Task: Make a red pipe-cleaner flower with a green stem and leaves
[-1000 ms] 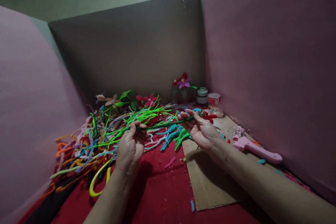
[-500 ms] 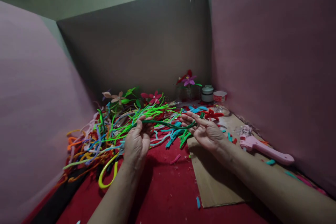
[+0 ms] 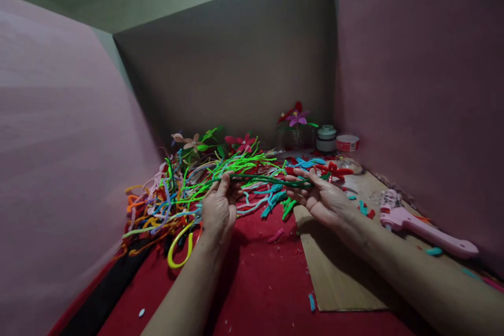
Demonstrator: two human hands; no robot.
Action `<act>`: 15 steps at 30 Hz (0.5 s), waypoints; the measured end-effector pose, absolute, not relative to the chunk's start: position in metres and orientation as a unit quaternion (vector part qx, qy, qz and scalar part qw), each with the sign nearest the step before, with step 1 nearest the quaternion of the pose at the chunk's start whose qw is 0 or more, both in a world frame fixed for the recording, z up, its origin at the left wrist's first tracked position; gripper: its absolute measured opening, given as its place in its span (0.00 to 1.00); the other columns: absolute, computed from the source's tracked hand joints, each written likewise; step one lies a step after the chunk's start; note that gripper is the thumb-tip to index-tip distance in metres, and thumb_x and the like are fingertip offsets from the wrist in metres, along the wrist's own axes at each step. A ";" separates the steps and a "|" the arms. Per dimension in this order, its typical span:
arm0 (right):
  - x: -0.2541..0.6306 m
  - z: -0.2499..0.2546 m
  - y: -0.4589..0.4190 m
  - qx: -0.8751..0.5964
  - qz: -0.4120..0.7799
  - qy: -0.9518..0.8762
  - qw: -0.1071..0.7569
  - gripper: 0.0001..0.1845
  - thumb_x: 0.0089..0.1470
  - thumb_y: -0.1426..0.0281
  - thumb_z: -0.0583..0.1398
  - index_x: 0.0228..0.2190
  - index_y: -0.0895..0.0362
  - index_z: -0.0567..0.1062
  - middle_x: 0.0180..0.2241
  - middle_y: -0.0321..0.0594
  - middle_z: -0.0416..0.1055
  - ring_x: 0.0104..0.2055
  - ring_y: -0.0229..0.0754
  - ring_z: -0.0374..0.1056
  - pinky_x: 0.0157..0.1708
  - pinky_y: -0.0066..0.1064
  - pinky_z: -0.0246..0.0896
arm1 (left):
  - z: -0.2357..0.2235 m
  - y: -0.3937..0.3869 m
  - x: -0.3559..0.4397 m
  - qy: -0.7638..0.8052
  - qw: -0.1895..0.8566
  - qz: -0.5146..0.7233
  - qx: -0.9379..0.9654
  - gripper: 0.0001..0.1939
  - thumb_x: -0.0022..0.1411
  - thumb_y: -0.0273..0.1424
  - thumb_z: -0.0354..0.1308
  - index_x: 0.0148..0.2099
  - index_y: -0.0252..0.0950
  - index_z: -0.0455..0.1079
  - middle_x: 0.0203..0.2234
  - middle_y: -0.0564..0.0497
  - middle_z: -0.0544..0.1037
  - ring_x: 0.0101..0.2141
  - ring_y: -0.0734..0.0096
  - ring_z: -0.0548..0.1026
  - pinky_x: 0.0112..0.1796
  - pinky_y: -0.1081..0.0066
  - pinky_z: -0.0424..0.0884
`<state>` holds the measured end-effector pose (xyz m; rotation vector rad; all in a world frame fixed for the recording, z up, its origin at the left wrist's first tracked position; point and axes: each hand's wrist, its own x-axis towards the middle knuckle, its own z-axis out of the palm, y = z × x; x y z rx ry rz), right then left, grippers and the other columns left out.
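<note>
Dark green pipe cleaners stretch nearly level between my two hands, above the red cloth. My left hand pinches one end between thumb and fingers. Around the other end, the thumb and fingers of my right hand are closed, palm partly turned up. How many strands lie together I cannot tell. Behind them spreads a pile of bright green pipe cleaners. Just left of my left wrist are yellow-handled scissors, their blades mostly hidden.
A pink glue gun lies at the right, near a cardboard sheet under my right forearm. Pipe-cleaner flowers stand at the back, with a small jar and a tape roll. Orange pipe cleaners tangle at the left.
The dark green pipe cleaners were sagging and curved; now they run straighter between my hands. The whole view has shifted, so things appear further right.
</note>
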<state>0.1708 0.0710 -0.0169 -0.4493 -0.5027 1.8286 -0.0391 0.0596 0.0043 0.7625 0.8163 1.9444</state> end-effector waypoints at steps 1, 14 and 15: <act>0.171 -0.017 0.071 -0.189 0.774 -0.212 0.565 0.12 0.57 0.66 0.53 0.33 0.59 0.74 0.30 0.46 0.76 0.33 0.43 0.72 0.36 0.38 0.67 | 0.005 0.060 -0.039 0.333 0.426 0.781 0.311 0.10 0.42 0.30 0.66 0.28 0.31 0.71 0.19 0.53 0.75 0.18 0.78 0.71 0.20 0.78 0.66; 0.171 -0.013 0.069 -0.191 0.771 -0.210 0.570 0.13 0.58 0.64 0.51 0.34 0.57 0.73 0.27 0.43 0.76 0.31 0.42 0.72 0.34 0.38 0.66 | 0.008 0.058 -0.043 0.336 0.503 0.731 0.315 0.08 0.47 0.27 0.62 0.32 0.30 0.72 0.21 0.52 0.73 0.22 0.77 0.71 0.23 0.77 0.67; 0.171 -0.013 0.069 -0.190 0.771 -0.212 0.570 0.13 0.58 0.65 0.51 0.34 0.57 0.73 0.27 0.43 0.76 0.32 0.42 0.72 0.34 0.38 0.67 | 0.008 0.057 -0.042 0.340 0.508 0.729 0.309 0.07 0.48 0.27 0.61 0.32 0.30 0.71 0.20 0.52 0.73 0.22 0.76 0.71 0.24 0.75 0.68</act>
